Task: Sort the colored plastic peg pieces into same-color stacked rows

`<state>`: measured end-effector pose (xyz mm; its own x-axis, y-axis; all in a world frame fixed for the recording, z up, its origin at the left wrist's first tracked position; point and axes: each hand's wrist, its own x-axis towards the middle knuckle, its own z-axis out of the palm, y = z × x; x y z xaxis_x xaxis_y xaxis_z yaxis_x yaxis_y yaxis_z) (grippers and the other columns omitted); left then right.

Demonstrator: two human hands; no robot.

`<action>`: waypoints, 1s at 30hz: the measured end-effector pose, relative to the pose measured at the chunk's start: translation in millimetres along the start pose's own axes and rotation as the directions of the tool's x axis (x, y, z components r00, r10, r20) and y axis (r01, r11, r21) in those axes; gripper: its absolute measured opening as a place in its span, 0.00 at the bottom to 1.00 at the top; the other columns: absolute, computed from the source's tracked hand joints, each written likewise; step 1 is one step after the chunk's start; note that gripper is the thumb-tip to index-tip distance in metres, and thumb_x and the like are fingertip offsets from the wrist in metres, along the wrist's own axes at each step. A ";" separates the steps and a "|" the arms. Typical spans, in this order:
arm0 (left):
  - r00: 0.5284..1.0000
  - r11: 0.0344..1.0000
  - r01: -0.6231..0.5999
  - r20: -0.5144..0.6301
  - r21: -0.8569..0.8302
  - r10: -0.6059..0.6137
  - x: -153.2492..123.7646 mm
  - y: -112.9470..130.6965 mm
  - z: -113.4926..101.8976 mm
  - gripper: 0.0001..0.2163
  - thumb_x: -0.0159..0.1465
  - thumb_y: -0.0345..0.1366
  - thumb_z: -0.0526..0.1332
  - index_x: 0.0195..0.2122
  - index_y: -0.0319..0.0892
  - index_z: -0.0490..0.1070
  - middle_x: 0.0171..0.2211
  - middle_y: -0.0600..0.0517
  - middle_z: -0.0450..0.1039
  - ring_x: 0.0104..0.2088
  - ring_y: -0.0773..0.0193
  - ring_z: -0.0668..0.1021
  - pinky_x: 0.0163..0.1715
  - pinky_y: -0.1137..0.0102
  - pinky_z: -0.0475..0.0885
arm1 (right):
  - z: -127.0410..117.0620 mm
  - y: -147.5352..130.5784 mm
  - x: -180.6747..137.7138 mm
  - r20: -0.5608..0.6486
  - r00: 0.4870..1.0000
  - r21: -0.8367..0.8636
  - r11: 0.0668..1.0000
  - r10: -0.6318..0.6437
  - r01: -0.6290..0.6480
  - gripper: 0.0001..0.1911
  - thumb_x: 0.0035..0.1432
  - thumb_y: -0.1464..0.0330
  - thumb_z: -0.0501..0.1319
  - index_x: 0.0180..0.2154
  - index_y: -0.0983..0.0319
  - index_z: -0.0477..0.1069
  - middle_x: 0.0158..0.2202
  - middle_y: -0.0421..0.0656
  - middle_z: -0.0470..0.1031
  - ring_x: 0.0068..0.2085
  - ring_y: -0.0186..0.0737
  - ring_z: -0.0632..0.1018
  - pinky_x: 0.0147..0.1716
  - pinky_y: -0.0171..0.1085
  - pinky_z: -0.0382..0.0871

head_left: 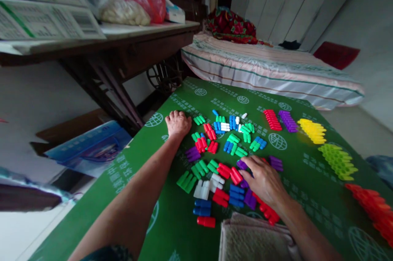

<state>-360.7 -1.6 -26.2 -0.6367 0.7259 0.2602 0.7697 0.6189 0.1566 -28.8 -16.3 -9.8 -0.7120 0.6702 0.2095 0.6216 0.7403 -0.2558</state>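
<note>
My right hand [262,177] reaches over the right part of a scattered group of plastic pieces. Its thumb and forefinger close around a small purple plastic piece [242,165]. More purple pieces [250,199] and a red strip [268,212] lie under and beside this hand. Resting on the green tabletop at the group's left edge, my left hand [178,123] holds nothing visible, its fingers loosely bent. Nearest to it is a green piece [199,120]. Many pieces look like short bullet-shaped pegs joined side by side, such as the blue piece [202,208] and the white piece [202,190].
Along the right side of the green table [294,183] stand longer strips: red [272,120], purple [287,121], yellow [312,131], lime [337,161] and orange-red [373,210]. A folded towel [254,238] lies at the near edge. Beyond are a bed [270,62] and a wooden desk [147,36].
</note>
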 end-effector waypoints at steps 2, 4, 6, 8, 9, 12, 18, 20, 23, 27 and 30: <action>1.000 1.000 0.002 0.006 -0.010 -0.002 -0.3 -0.5 0.6 0.22 0.62 0.45 0.48 0.49 0.36 0.67 0.53 0.36 0.67 0.57 0.45 0.64 0.53 0.53 0.58 | -1.0 -1.3 -2.8 0.004 1.000 0.021 1.000 -0.003 0.003 0.14 0.58 0.70 0.57 0.46 0.59 0.72 0.43 0.45 0.76 0.44 0.44 0.77 0.44 0.41 0.71; 1.000 1.000 0.006 0.012 -0.017 -0.005 -0.8 -0.9 0.4 0.22 0.62 0.45 0.48 0.49 0.36 0.67 0.53 0.36 0.67 0.57 0.45 0.64 0.54 0.53 0.58 | -2.4 -1.8 -6.6 0.012 1.000 0.045 0.999 -0.012 0.011 0.14 0.58 0.70 0.56 0.45 0.59 0.73 0.44 0.46 0.76 0.44 0.44 0.77 0.43 0.41 0.72; 1.000 1.000 0.007 0.020 -0.024 -0.006 -1.1 -1.2 -0.7 0.22 0.62 0.45 0.49 0.49 0.35 0.68 0.53 0.36 0.67 0.58 0.45 0.64 0.54 0.53 0.58 | -3.4 -0.8 -11.6 0.018 1.000 0.066 0.998 -0.012 0.011 0.13 0.58 0.70 0.56 0.45 0.59 0.73 0.44 0.46 0.76 0.43 0.44 0.77 0.42 0.41 0.72; 1.000 1.000 0.006 0.031 -0.030 -0.005 -0.4 -1.9 -2.1 0.21 0.62 0.45 0.49 0.49 0.35 0.68 0.54 0.36 0.67 0.58 0.46 0.64 0.55 0.53 0.58 | -3.2 1.7 -17.5 0.017 1.000 0.078 0.997 -0.002 0.000 0.14 0.58 0.70 0.56 0.45 0.59 0.73 0.43 0.46 0.77 0.43 0.43 0.78 0.42 0.41 0.73; 0.999 0.999 0.004 0.040 -0.033 -0.003 0.6 -2.6 -2.9 0.21 0.63 0.45 0.50 0.50 0.35 0.67 0.55 0.36 0.66 0.59 0.46 0.63 0.56 0.53 0.58 | -2.7 3.5 -20.9 0.012 1.000 0.080 0.997 0.007 -0.008 0.14 0.58 0.70 0.56 0.45 0.59 0.73 0.43 0.45 0.77 0.43 0.43 0.78 0.42 0.41 0.73; 0.996 0.999 -0.013 0.091 -0.036 0.016 6.2 -8.1 -6.2 0.21 0.63 0.45 0.53 0.51 0.35 0.66 0.56 0.37 0.64 0.60 0.47 0.63 0.57 0.51 0.59 | 0.7 9.3 -31.0 -0.024 0.999 0.077 0.997 0.029 -0.027 0.14 0.58 0.69 0.56 0.46 0.58 0.73 0.44 0.45 0.77 0.44 0.44 0.78 0.43 0.41 0.74; 0.971 0.989 -0.131 0.195 -0.065 0.141 8.5 -34.1 -16.3 0.19 0.62 0.44 0.59 0.52 0.41 0.66 0.56 0.44 0.65 0.55 0.53 0.69 0.54 0.50 0.66 | 6.2 14.3 -46.1 -0.120 0.992 0.127 0.991 0.048 -0.033 0.15 0.56 0.70 0.57 0.45 0.57 0.74 0.46 0.45 0.78 0.45 0.44 0.79 0.45 0.42 0.74; 0.960 0.981 -0.172 0.211 -0.084 0.186 0.4 -41.9 -19.2 0.19 0.62 0.44 0.58 0.51 0.41 0.67 0.56 0.44 0.66 0.55 0.54 0.70 0.54 0.50 0.66 | 5.2 14.0 -49.9 -0.139 0.989 0.146 0.989 0.057 -0.036 0.15 0.56 0.70 0.56 0.44 0.57 0.75 0.46 0.45 0.78 0.46 0.44 0.78 0.46 0.42 0.74; 0.942 0.965 -0.233 0.219 -0.119 0.254 -18.5 -48.6 -24.1 0.17 0.62 0.43 0.58 0.48 0.39 0.70 0.56 0.44 0.68 0.56 0.56 0.70 0.56 0.55 0.66 | 1.8 12.9 -55.6 -0.167 0.983 0.162 0.986 0.072 -0.044 0.14 0.57 0.70 0.55 0.44 0.58 0.74 0.46 0.46 0.78 0.46 0.43 0.78 0.46 0.41 0.74; 0.933 0.946 -0.279 0.189 -0.164 0.307 -46.7 -51.1 -32.7 0.18 0.60 0.45 0.53 0.44 0.42 0.75 0.54 0.46 0.72 0.54 0.58 0.74 0.55 0.68 0.67 | -2.2 12.7 -63.3 -0.230 0.968 0.177 0.982 0.100 -0.059 0.13 0.57 0.71 0.54 0.42 0.58 0.74 0.44 0.45 0.78 0.44 0.42 0.78 0.46 0.40 0.73; 0.926 0.929 -0.313 0.155 -0.196 0.344 -65.6 -51.5 -36.9 0.21 0.59 0.49 0.51 0.42 0.44 0.76 0.53 0.47 0.73 0.53 0.58 0.74 0.55 0.68 0.68 | -0.4 15.9 -70.9 -0.296 0.945 0.198 0.976 0.142 -0.085 0.13 0.58 0.70 0.54 0.44 0.58 0.74 0.43 0.45 0.78 0.44 0.41 0.78 0.46 0.40 0.73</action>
<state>-356.8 -92.2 -16.2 -0.3317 0.9319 0.1469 0.9238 0.2893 0.2507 31.7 -51.9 -28.3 -0.4875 0.7536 0.4410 0.6025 0.6559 -0.4548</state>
